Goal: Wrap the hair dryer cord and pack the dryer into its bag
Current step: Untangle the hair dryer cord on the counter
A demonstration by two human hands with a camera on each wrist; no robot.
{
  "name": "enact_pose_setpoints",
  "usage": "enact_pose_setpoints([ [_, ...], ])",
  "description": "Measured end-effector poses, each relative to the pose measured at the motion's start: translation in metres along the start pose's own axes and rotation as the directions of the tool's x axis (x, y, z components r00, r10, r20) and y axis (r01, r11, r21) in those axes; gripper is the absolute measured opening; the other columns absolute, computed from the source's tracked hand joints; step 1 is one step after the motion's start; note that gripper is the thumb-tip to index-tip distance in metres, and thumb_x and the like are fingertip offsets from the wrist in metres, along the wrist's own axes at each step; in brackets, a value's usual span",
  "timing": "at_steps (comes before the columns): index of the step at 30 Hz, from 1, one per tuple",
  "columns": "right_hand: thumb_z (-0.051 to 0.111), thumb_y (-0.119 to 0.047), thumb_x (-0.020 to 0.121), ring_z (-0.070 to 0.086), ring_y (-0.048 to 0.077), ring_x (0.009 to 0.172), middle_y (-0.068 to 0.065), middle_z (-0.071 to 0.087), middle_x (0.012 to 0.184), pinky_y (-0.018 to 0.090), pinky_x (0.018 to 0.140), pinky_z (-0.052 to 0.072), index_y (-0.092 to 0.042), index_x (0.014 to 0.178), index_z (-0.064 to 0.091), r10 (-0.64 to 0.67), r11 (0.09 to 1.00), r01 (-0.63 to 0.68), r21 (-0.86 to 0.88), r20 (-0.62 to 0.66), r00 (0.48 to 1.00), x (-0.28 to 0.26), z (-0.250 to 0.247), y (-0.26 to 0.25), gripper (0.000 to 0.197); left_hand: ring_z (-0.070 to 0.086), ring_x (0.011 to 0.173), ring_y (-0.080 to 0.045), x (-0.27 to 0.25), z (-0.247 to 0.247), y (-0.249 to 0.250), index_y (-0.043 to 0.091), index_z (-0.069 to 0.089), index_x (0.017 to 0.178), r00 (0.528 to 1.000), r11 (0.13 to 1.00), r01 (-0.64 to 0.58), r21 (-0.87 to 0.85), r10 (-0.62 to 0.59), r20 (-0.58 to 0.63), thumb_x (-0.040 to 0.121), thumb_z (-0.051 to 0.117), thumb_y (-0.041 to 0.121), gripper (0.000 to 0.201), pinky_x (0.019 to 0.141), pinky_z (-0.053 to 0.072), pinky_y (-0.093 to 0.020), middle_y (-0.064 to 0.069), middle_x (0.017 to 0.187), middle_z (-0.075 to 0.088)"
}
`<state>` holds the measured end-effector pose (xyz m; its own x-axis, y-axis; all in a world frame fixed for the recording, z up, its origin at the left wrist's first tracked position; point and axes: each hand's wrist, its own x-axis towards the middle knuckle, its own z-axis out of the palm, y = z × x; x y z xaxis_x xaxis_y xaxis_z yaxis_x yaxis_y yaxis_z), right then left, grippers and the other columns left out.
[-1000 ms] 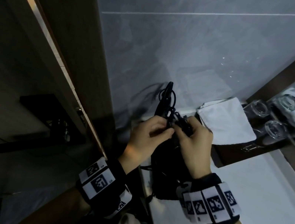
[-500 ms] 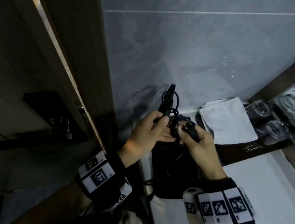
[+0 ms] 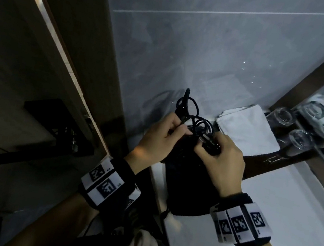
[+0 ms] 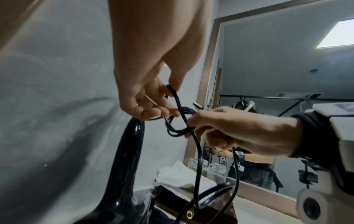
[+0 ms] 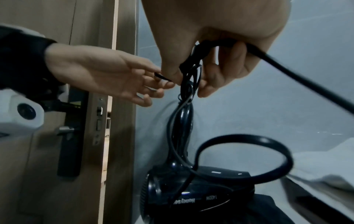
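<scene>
The black hair dryer [image 5: 191, 189] sits body-down in the mouth of the black bag [image 3: 187, 181] on the counter, its handle [image 4: 126, 151] pointing up. Black cord [image 3: 199, 122] loops stand around the handle top. My left hand [image 3: 175, 129] pinches a strand of cord [image 4: 172, 91] at the handle's tip. My right hand [image 3: 206, 149], just to its right, grips the bundled cord loops [image 5: 201, 50] with the plug [image 4: 197, 105] sticking out between its fingers. One wide loop [image 5: 245, 157] hangs loose over the dryer body.
A folded white towel [image 3: 247, 133] and upturned glasses [image 3: 299, 139] lie on a dark tray behind the bag, against the mirror [image 4: 287, 75]. A grey wall [image 3: 190, 52] rises close behind. A door with a black handle [image 3: 48, 131] stands left. The white counter [image 3: 271, 205] runs right.
My right hand has drawn back in beside the left with the plug end. The cord loops at the handle top look more gathered. The left hand has stayed at the handle.
</scene>
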<state>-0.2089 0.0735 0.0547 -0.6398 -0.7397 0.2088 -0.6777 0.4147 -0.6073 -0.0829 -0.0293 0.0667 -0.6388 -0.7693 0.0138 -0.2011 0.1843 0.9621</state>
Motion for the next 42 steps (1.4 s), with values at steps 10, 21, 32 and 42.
enact_pose_setpoints([
  [10,0.062,-0.041,0.075,0.050,0.017,0.065,-0.006,0.053,0.069,0.024,0.051,0.030,-0.023,0.066,0.053,0.062,0.998,-0.063,-0.025,-0.034,0.997,0.000,0.005,0.000,0.023,0.069,0.089,-0.030,0.005,0.000,0.020,0.006,0.046,0.090,0.987,0.578,0.082,-0.812,-0.158,-0.013,0.099,0.038,0.009,0.012,0.086,0.056,-0.036,-0.028,0.087,0.062],
  [21,0.066,-0.023,0.079,0.057,0.007,0.097,-0.010,0.056,0.127,0.022,0.075,0.040,-0.028,0.115,0.063,-0.051,0.992,0.064,0.106,-0.127,0.991,0.009,-0.005,0.013,0.037,0.025,0.037,-0.005,0.009,-0.014,0.000,0.008,0.048,0.084,0.998,0.961,0.069,-0.267,-0.067,0.017,0.099,0.041,0.014,0.018,0.040,0.023,-0.019,0.010,0.046,0.029],
  [32,0.063,-0.010,0.080,0.049,0.002,0.052,-0.010,0.054,0.051,0.007,0.052,0.037,-0.029,0.058,0.048,-0.007,0.969,0.004,0.248,0.011,1.000,0.015,-0.015,0.014,0.033,0.043,0.115,-0.024,0.006,-0.032,-0.007,0.015,0.031,0.135,0.990,0.852,-0.134,0.506,0.095,0.102,0.078,0.070,0.008,0.070,0.086,0.040,-0.027,-0.012,0.131,0.032],
  [42,0.067,-0.006,0.077,0.045,0.000,0.051,-0.009,0.043,0.049,0.010,0.051,0.034,-0.021,0.058,0.047,-0.198,0.940,0.178,0.290,0.041,0.979,0.008,-0.021,-0.014,0.032,0.067,0.100,-0.023,-0.001,0.005,0.013,0.008,0.074,0.082,0.743,0.244,-0.507,0.827,0.609,0.276,0.084,0.046,0.001,0.029,0.095,0.046,-0.033,-0.007,0.098,0.072],
])
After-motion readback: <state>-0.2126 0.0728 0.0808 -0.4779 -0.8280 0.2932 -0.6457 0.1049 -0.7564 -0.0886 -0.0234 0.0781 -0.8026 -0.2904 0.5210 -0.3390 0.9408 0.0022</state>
